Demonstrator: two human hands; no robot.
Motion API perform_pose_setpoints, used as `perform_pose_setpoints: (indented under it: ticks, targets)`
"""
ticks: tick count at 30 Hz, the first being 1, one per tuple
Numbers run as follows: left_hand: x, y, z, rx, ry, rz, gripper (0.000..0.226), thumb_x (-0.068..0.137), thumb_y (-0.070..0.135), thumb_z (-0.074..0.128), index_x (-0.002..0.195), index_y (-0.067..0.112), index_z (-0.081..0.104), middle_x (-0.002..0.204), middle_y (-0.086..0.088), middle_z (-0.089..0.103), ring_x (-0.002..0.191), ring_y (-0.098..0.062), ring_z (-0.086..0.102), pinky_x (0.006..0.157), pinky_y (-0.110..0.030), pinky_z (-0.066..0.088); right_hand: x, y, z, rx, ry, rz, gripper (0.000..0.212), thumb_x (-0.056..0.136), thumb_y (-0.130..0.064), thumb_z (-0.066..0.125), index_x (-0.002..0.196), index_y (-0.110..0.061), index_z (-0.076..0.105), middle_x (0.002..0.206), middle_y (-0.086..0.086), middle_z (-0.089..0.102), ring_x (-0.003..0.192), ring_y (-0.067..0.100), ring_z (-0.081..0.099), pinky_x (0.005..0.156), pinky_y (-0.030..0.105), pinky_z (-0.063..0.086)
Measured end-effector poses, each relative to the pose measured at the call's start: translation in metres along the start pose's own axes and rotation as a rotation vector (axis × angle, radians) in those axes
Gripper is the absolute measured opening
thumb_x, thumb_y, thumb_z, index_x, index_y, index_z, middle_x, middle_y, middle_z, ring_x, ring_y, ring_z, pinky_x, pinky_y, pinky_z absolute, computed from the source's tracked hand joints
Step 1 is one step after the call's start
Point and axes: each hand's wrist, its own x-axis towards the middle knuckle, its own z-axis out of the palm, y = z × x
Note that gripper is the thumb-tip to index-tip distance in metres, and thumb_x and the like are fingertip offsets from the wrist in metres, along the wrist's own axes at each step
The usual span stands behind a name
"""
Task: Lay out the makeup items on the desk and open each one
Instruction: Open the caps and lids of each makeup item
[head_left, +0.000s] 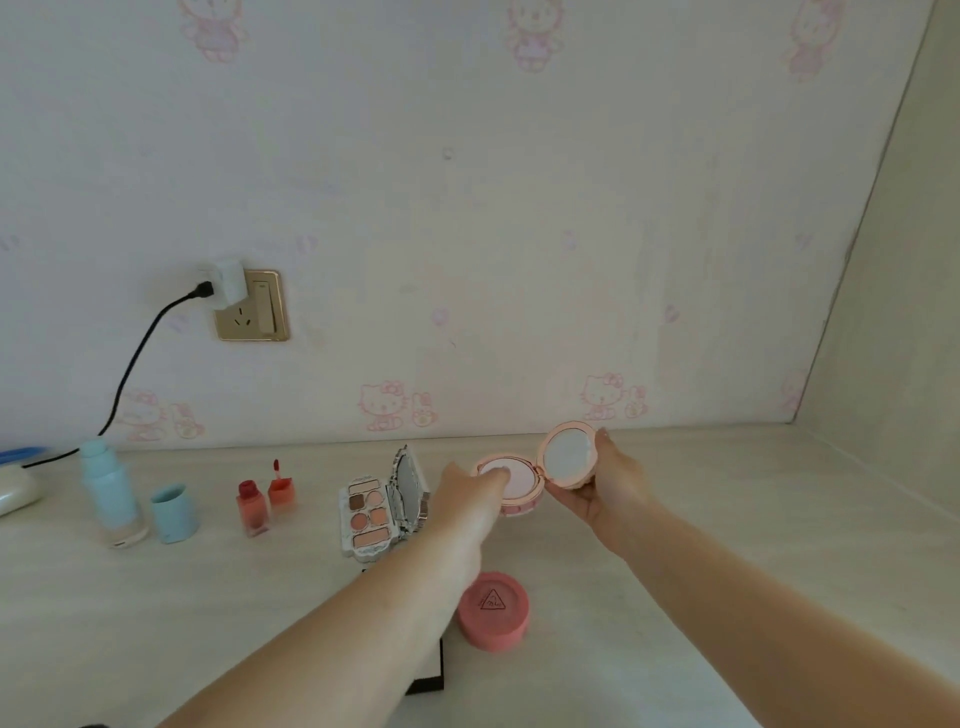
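Pale wood-grain desk (675, 545) carrying the opened row. Left hand (470, 493), fingers together, reaching into the round pink hinged compact (511, 486); right hand (610, 480) clamped on its lid, steadying. Coral round pot (493, 610) shut, nearer.

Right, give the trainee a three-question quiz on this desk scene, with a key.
1. True or false: the round coral-red compact near the desk's front is open.
2. Which hand holds the lid of the round pink hinged compact? A left, B right.
3. What stands just right of the pale blue bottle?

Key: 1 false. 2 B; the right hand holds it while the left hand touches the pan. 3 its pale blue cap.
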Motion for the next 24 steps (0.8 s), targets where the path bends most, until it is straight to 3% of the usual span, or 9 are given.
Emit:
perform_pose_setpoints:
  ticks: [3, 8, 12, 20, 24]
  targets:
    - [0.020, -0.001, -0.006, -0.003, 0.014, -0.037, 0.093, 0.055, 0.036, 0.059, 0.140, 0.013, 0.030, 0.134, -0.007, 0.046, 0.122, -0.029, 0.049, 0.105, -0.046, 0.040, 0.015, 0.008, 0.007, -0.037, -0.013, 0.016, 0.042, 0.099, -0.041, 0.038, 0.119, -0.006, 0.050, 0.095, 0.018, 0.063, 0.075, 0.028, 0.067, 0.062, 0.036, 0.060]
    - [0.036, -0.005, -0.011, 0.017, 0.006, -0.086, 0.078, 0.049, 0.040, 0.064, 0.120, 0.010, 0.054, 0.118, -0.010, 0.061, 0.111, -0.029, 0.056, 0.103, -0.043, 0.043, 0.031, 0.022, 0.013, -0.084, -0.016, 0.025, 0.046, 0.099, -0.041, 0.037, 0.120, -0.004, 0.052, 0.089, 0.017, 0.064, 0.073, 0.028, 0.066, 0.066, 0.039, 0.058]
    - [0.035, -0.003, -0.010, 0.039, 0.014, -0.080, 0.070, 0.050, 0.041, 0.063, 0.112, 0.010, 0.059, 0.111, -0.009, 0.064, 0.108, -0.027, 0.059, 0.098, -0.037, 0.044, 0.035, 0.030, 0.015, -0.081, 0.001, 0.056, 0.042, 0.099, -0.041, 0.037, 0.120, -0.007, 0.052, 0.090, 0.015, 0.063, 0.072, 0.027, 0.065, 0.059, 0.036, 0.055]
    - [0.032, -0.004, -0.005, 0.067, 0.035, -0.048, 0.086, 0.051, 0.043, 0.063, 0.127, 0.009, 0.045, 0.121, -0.011, 0.058, 0.113, -0.028, 0.055, 0.103, -0.041, 0.042, 0.035, 0.031, 0.016, -0.101, -0.015, 0.070, 0.040, 0.099, -0.040, 0.039, 0.114, -0.006, 0.053, 0.091, 0.016, 0.062, 0.078, 0.029, 0.064, 0.061, 0.038, 0.054]
    - [0.030, -0.007, -0.007, 0.103, 0.046, -0.027, 0.070, 0.076, 0.036, 0.066, 0.133, 0.008, 0.035, 0.113, -0.006, 0.047, 0.107, -0.024, 0.047, 0.093, -0.032, 0.039, 0.030, 0.028, 0.015, -0.147, -0.025, 0.088, 0.039, 0.098, -0.042, 0.040, 0.103, -0.007, 0.054, 0.085, 0.015, 0.062, 0.075, 0.028, 0.063, 0.063, 0.040, 0.054]
